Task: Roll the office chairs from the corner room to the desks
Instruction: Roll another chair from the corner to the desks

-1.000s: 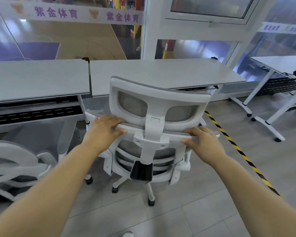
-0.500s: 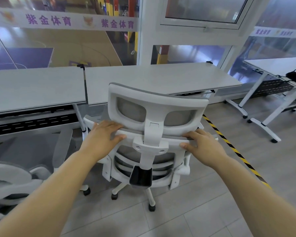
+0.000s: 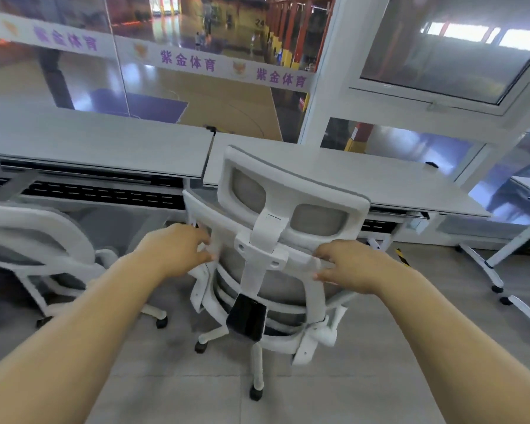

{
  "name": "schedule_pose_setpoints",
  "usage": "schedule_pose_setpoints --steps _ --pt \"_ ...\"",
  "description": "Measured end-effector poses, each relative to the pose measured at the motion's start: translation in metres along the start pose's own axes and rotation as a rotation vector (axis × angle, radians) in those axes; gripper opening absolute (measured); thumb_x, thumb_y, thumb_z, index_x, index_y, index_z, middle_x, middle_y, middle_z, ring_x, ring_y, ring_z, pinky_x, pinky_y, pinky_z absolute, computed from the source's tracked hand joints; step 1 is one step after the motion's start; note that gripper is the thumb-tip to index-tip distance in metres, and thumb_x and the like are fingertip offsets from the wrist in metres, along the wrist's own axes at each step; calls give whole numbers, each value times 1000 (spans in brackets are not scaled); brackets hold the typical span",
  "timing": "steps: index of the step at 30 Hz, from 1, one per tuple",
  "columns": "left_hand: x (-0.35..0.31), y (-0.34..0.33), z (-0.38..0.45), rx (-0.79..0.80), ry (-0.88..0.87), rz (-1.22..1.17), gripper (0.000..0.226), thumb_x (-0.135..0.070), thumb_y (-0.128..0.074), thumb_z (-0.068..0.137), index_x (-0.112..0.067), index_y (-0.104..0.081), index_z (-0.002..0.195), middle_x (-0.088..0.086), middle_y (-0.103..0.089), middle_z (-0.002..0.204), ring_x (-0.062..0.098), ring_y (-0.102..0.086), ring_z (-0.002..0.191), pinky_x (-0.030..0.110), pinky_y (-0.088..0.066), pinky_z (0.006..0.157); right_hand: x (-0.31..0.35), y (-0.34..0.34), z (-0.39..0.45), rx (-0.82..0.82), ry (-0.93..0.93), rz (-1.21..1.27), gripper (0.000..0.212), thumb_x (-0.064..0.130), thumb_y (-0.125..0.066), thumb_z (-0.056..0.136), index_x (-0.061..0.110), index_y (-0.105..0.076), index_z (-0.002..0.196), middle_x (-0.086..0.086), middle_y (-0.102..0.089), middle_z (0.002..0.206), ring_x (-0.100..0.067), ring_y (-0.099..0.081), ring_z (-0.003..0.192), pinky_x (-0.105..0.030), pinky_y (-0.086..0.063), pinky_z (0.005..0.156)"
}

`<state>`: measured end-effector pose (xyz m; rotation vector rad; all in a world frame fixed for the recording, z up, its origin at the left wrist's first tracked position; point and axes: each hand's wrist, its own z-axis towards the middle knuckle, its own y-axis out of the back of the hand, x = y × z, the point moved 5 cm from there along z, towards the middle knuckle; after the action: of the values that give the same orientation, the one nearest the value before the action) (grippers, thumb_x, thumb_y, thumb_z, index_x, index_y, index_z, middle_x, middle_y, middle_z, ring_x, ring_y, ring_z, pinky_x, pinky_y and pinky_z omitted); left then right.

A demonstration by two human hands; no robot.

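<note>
Chair (image 3: pixel 288 215) rolled nearer tabletop (image 3: pixel 364 175), turned slightly; left hand (image 3: pixel 173 249) and right hand (image 3: pixel 354 266) both curled round backrest top bar; second chair (image 3: pixel 37 249) at left; floor (image 3: pixel 288 402) grey tile.

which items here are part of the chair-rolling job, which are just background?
Job:
- white office chair, both hands on its backrest
- left hand
- right hand
- desk ahead

Background:
- second chair, at the left desk
- left desk
- side desk legs
- glass wall banner
</note>
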<state>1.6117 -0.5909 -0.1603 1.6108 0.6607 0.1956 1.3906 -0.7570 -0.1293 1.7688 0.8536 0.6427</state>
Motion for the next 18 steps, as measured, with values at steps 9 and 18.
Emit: schedule_pose_setpoints --steps 9,18 --pt "18 -36 -168 -48 362 -89 35 -55 -52 86 -30 -59 109 -4 -58 107 17 -52 95 31 -44 75 69 -19 -43 102 338 -186 51 54 -53 87 29 -47 131 5 -52 133 -17 -49 118 -36 -43 94" --pt "78 -48 -394 -144 820 -185 47 -59 -51 86 -33 -51 125 -4 -57 126 21 -54 111 34 -46 85 234 -39 -104 93 694 -315 50 54 -54 86 30 -48 129 0 -54 126 -21 -53 112 -40 -46 92"
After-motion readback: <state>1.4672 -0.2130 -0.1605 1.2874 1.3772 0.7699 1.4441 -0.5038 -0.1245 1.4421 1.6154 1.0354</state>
